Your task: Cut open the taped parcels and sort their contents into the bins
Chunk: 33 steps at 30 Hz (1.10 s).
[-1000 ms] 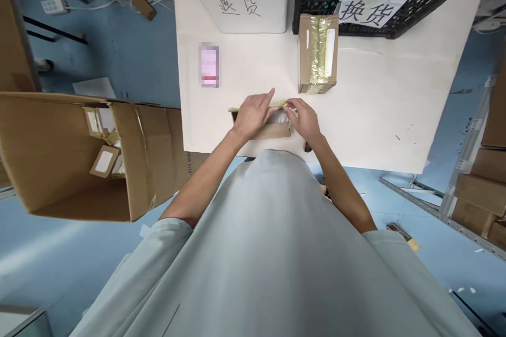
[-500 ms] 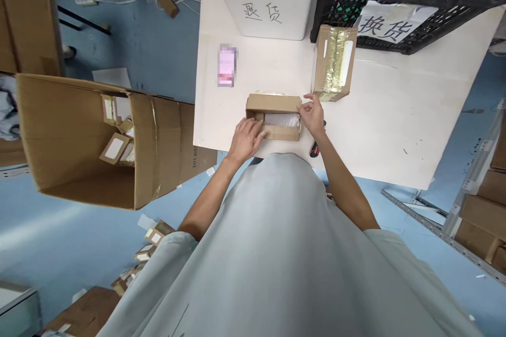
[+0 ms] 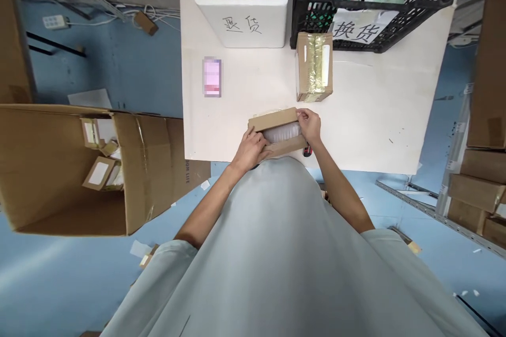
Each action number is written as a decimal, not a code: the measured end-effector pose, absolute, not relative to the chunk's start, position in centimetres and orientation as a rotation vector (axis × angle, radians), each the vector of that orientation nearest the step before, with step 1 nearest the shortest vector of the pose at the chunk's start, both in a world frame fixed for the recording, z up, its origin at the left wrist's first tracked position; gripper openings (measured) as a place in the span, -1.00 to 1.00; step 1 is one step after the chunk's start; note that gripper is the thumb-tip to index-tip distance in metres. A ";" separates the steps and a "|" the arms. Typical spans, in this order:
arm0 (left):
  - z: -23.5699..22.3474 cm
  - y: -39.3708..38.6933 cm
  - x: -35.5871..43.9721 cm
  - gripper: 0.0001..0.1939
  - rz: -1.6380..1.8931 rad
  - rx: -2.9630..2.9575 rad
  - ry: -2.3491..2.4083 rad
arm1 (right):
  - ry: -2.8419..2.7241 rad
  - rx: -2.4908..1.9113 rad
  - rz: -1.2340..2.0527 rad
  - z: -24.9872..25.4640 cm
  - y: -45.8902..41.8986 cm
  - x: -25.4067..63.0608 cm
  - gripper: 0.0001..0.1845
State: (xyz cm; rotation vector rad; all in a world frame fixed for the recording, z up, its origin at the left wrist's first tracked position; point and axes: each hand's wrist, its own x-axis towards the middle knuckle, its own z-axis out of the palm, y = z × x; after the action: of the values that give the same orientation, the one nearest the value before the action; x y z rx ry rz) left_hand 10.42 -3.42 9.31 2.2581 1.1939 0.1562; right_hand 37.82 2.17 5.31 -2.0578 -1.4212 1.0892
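A small cardboard box [image 3: 274, 119] lies near the table's front edge with its top flaps apart, turned slightly askew. Inside it shows a whitish, translucent wrapped item [image 3: 282, 133]. My left hand [image 3: 251, 148] grips the box's left end, some fingertips over the rim. At the upper right corner, my right hand [image 3: 310, 125] pinches the cardboard between thumb and fingers. A red and black box cutter [image 3: 307, 150] pokes out just below my right hand, mostly hidden by the box and hand.
Behind stands a taped carton [image 3: 315, 68], beside a white foam bin [image 3: 253, 23] and a black crate [image 3: 356, 5] holding packages. A blurred pink item [image 3: 212, 78] lies at left on the white table [image 3: 367, 116]. A large open carton [image 3: 152, 163] with small boxes stands left.
The small box has tilted, its right end now higher, and its opening shows more of the wrapped item. Both hands have stayed on it. The camera view has shifted.
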 end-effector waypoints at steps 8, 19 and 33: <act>8.4 -5.3 9.2 -0.68 0.053 2.356 1.313 | -1.340 -2.069 1.059 4.8 1.2 39.5 -0.51; 6.8 -6.7 10.7 -0.67 0.006 2.184 1.234 | -1.414 -1.960 1.196 4.6 -2.9 40.7 -0.03; 7.6 1.2 24.4 -0.54 -0.541 1.938 1.468 | -1.337 -2.132 1.256 4.8 -8.8 39.5 -0.48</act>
State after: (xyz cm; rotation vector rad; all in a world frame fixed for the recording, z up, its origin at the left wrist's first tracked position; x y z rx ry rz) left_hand 24.39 1.25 7.62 1.9382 1.4685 -0.5409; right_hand 39.46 -8.84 4.78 -2.1317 -1.3372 1.2560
